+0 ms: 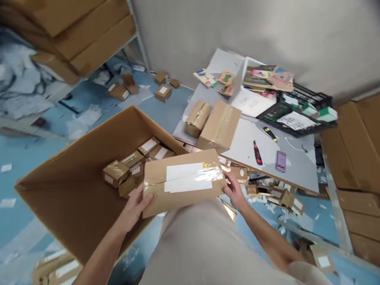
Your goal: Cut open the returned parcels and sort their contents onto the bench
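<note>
Between my two hands is a taped cardboard box with a large white label on its upper face. My left hand grips its left end, thumb on top. At the right end, my right hand has its fingers closed round the edge. The box is held over the near right rim of a big open carton. Several small taped boxes with white labels lie inside that carton, partly hidden behind the held box.
On the right, a table bears two taped boxes, a red-and-black box cutter, a yellow-and-black cutter, a black crate and a white bin of booklets. Small boxes and paper scraps lie on the blue floor. Cartons stand far right.
</note>
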`<control>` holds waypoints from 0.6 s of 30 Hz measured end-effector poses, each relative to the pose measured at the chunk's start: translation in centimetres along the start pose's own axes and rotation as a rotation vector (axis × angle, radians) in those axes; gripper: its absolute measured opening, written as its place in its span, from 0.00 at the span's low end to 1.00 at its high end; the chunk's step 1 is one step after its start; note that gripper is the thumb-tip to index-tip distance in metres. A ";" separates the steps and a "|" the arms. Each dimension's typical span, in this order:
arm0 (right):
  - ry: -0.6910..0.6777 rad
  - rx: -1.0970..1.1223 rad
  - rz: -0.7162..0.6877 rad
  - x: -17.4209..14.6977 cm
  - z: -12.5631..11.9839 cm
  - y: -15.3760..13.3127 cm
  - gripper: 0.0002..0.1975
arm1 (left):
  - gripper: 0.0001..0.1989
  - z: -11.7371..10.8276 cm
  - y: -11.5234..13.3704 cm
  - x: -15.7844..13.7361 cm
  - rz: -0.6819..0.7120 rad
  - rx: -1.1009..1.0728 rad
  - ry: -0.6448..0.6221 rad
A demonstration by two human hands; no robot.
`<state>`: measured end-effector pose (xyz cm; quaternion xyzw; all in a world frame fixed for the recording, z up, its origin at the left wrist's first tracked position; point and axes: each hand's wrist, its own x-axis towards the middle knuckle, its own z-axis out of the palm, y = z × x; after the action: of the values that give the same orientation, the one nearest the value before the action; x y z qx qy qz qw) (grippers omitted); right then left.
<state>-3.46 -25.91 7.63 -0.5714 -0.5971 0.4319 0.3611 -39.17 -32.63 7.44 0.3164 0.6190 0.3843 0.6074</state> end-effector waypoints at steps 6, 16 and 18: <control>0.490 0.094 0.140 -8.8 -11.7 7.0 0.28 | 0.41 14.0 3.1 3.9 0.037 0.087 -0.502; 0.696 0.271 0.171 -4.8 -23.3 18.8 0.28 | 0.37 35.0 4.5 13.5 0.141 0.165 -0.449; 0.630 0.235 0.158 -1.7 -24.6 19.8 0.28 | 0.36 37.2 5.0 16.2 0.149 0.170 -0.372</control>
<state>26.79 -25.53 -1.66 -0.6758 -0.3564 0.3268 0.5563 -3.54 -12.79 4.67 0.4770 0.5014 0.3096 0.6521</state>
